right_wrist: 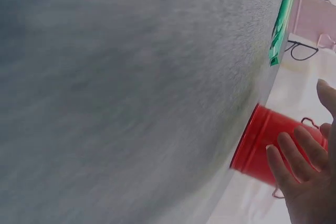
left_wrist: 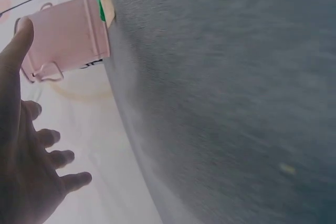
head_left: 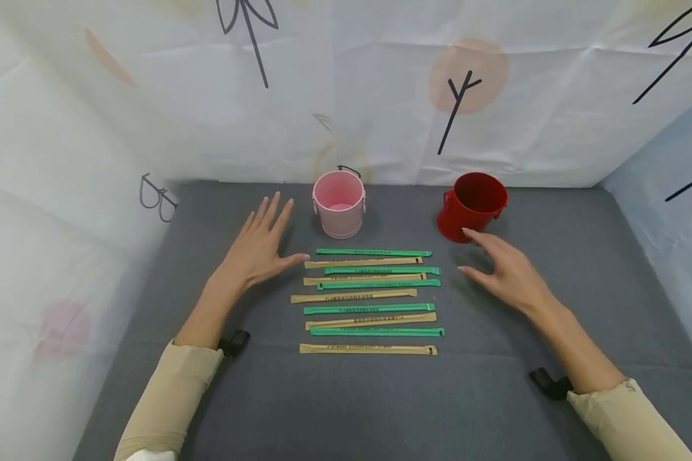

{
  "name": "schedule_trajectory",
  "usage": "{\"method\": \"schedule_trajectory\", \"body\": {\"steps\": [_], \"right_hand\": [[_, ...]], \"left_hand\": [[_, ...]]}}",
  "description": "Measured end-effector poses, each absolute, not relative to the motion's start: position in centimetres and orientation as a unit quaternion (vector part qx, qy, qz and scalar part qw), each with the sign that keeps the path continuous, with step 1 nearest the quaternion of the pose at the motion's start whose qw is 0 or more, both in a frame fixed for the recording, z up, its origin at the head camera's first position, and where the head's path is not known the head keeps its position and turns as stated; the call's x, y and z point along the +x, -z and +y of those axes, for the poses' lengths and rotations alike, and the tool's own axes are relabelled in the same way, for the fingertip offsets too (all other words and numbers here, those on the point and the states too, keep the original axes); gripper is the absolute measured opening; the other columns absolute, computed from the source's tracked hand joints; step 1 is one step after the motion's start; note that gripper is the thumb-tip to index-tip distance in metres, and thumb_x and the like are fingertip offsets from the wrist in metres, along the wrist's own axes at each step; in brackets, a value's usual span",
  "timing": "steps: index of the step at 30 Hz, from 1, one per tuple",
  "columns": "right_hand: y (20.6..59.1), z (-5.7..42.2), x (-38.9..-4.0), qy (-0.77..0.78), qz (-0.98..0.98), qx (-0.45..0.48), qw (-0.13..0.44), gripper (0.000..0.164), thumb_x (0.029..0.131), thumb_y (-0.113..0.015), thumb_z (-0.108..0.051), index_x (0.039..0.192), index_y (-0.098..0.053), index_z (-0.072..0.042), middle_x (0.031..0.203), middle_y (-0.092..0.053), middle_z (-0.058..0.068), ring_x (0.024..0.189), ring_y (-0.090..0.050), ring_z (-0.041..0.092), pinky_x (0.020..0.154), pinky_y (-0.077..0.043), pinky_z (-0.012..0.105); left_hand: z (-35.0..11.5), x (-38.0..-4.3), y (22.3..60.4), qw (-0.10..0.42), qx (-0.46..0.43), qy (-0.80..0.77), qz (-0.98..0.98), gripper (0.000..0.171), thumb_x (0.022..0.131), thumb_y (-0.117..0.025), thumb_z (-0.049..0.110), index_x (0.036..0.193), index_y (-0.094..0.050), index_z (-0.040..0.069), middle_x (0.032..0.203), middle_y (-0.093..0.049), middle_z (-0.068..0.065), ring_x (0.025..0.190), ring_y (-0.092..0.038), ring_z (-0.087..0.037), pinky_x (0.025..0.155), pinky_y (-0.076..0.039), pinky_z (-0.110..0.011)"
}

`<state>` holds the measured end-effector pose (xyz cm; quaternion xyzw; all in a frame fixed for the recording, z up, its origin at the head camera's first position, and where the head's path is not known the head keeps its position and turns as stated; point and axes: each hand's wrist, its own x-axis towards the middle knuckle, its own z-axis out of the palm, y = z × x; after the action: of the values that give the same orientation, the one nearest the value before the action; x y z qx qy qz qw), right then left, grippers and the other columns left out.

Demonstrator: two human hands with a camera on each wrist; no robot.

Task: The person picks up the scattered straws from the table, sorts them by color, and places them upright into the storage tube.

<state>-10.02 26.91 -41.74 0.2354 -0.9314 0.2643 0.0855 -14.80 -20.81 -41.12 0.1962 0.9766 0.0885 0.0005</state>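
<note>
Beige sleeves (head_left: pixel 170 390) lead to an empty left hand (head_left: pixel 257 246) and right hand (head_left: pixel 510 272), fingers (head_left: pixel 282 218) spread, flanking slim packets (head_left: pixel 354 296). Grasping apparently hasn't begun; lifting calls for pinching.

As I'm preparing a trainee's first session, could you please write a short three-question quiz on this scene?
1. Multiple choice: what colour is the bucket nearest the right grip?
A) pink
B) red
C) green

2. True or false: the left grip has its fingers spread and holds nothing.

3. Count: in the head view, how many long green packets lie on the grey table?

Key: 1. B; 2. True; 3. Five.
</note>
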Motion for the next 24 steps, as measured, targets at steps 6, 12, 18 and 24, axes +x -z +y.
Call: {"method": "schedule_trajectory", "body": {"steps": [6,12,18,24], "right_hand": [[42.5,25.4,-11.8,-0.308,-0.909,0.266,0.093,0.071,0.074,-0.086,-0.004,0.138,-0.055,-0.002,0.126,-0.064,0.015,0.103,-0.065,0.032,0.087,-0.052,0.049],[43.2,24.0,-12.8,-0.359,-0.892,0.264,0.075,0.064,0.076,-0.084,0.001,0.135,-0.058,-0.001,0.122,-0.066,0.017,0.098,-0.068,0.032,0.085,-0.053,0.049],[43.6,22.9,-13.8,-0.385,-0.888,0.247,0.039,0.055,0.081,-0.080,-0.001,0.133,-0.060,-0.001,0.119,-0.068,0.018,0.096,-0.069,0.032,0.083,-0.054,0.049],[43.9,21.7,-14.7,-0.392,-0.890,0.232,-0.006,0.041,0.087,-0.076,-0.006,0.126,-0.066,-0.001,0.113,-0.072,0.014,0.090,-0.070,0.025,0.080,-0.055,0.040]], "left_hand": [[-19.8,-16.4,41.0,-0.016,0.216,-0.122,0.969,0.118,0.079,-0.065,0.074,0.161,0.001,0.022,0.167,0.002,-0.009,0.152,-0.006,-0.034,0.117,-0.018,-0.056],[-19.0,-17.3,41.2,-0.011,0.232,-0.146,0.962,0.120,0.077,-0.070,0.070,0.161,0.002,0.022,0.167,-0.002,-0.008,0.151,-0.012,-0.034,0.116,-0.022,-0.055],[-17.9,-18.1,41.2,0.012,0.212,-0.200,0.957,0.122,0.076,-0.073,0.068,0.160,0.004,0.025,0.167,-0.002,-0.001,0.151,-0.017,-0.029,0.115,-0.026,-0.054],[-16.6,-19.1,41.7,0.000,0.206,-0.303,0.930,0.122,0.075,-0.075,0.066,0.161,0.003,0.026,0.166,-0.009,0.001,0.150,-0.020,-0.025,0.114,-0.027,-0.055]]}}
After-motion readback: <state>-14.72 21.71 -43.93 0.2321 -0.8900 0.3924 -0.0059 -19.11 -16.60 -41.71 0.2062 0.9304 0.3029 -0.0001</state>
